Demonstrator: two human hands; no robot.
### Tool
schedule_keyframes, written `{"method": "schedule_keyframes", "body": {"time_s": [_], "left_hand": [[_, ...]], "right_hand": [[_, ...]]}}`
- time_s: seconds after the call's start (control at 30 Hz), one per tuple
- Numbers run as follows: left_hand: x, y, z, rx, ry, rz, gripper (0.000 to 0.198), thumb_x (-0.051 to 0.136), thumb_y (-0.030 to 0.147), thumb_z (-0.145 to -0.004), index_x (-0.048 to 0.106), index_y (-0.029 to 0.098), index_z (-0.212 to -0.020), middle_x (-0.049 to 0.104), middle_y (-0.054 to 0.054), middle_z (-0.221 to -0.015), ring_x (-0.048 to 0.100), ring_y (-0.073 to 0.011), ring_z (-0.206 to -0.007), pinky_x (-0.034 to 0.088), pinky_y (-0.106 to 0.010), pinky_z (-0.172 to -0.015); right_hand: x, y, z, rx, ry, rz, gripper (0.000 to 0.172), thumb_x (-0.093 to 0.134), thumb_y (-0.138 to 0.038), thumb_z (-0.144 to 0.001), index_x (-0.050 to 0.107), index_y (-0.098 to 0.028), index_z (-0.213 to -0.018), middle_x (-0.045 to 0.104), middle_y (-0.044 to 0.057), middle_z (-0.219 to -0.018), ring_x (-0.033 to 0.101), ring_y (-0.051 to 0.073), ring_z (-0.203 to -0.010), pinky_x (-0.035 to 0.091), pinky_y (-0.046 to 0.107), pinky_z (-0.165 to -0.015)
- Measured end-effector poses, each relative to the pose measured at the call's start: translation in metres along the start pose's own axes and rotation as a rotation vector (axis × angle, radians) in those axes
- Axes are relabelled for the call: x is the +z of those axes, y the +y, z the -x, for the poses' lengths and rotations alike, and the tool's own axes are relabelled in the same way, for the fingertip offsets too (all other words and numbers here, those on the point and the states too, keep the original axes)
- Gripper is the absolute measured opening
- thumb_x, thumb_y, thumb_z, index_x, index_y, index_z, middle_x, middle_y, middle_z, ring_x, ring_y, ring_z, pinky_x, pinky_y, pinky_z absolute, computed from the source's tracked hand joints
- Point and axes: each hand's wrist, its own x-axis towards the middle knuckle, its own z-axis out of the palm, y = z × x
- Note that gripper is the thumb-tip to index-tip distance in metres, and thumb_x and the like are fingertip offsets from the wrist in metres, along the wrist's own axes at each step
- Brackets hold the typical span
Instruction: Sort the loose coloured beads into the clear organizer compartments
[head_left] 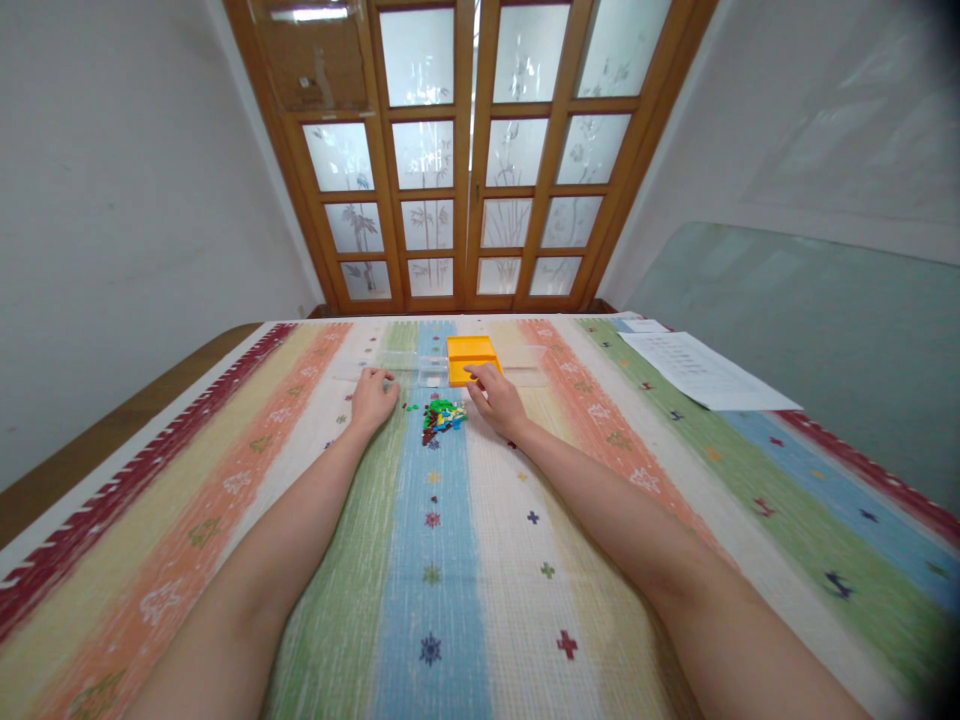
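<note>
A small pile of loose, tiny coloured pieces (pixel 444 415), green, blue, yellow and dark brown, lies on the striped cloth between my hands. My left hand (pixel 374 397) rests left of the pile with its fingers curled in; anything between the fingertips is too small to make out. A few green bits lie just beside it. My right hand (pixel 496 398) is at the near edge of an open orange box (pixel 472 347), its thumb and index finger apart over the box's front part. I see nothing held there. The pieces' exact kind is too small to tell.
Clear plastic trays or sleeves, one on the left (pixel 397 364) and one on the right (pixel 531 364), flank the orange box. Printed paper sheets (pixel 697 372) lie at the table's right side. A striped tablecloth (pixel 431 610) covers the table; glazed wooden doors (pixel 465 160) stand behind.
</note>
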Motion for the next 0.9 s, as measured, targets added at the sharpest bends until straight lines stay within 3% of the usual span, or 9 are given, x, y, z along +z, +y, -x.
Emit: {"method": "schedule_keyframes", "body": {"time_s": [0.2, 0.53, 0.9], "left_hand": [[0.0026, -0.0056, -0.0012, 0.016, 0.017, -0.024, 0.017, 0.06, 0.027, -0.089, 0.07, 0.023, -0.102, 0.061, -0.009, -0.117, 0.063, -0.0275, -0.112, 0.049, -0.04, -0.103], [-0.0018, -0.0055, -0.0052, -0.101, -0.008, -0.047, 0.018, 0.055, 0.029, -0.093, 0.07, 0.022, -0.1, 0.06, -0.01, -0.116, 0.064, -0.0262, -0.104, 0.052, -0.038, -0.091], [-0.0067, 0.0004, -0.0031, -0.075, -0.029, -0.031, 0.018, 0.055, 0.028, -0.093, 0.071, 0.023, -0.101, 0.063, -0.01, -0.115, 0.066, -0.0265, -0.1, 0.053, -0.039, -0.092]], "right_hand": [[-0.0009, -0.0021, 0.0002, 0.002, -0.019, 0.011, 0.031, 0.047, -0.032, -0.105, 0.061, -0.022, -0.13, 0.066, 0.01, -0.113, 0.064, 0.023, -0.096, 0.052, 0.036, -0.086], [0.0007, -0.002, 0.0004, 0.009, -0.043, 0.014, 0.031, 0.047, -0.033, -0.106, 0.061, -0.022, -0.131, 0.065, 0.01, -0.112, 0.064, 0.022, -0.094, 0.051, 0.036, -0.086], [0.0016, 0.0, 0.0004, 0.018, -0.028, 0.021, 0.032, 0.048, -0.033, -0.105, 0.062, -0.023, -0.131, 0.066, 0.01, -0.113, 0.064, 0.023, -0.095, 0.052, 0.036, -0.088]]}}
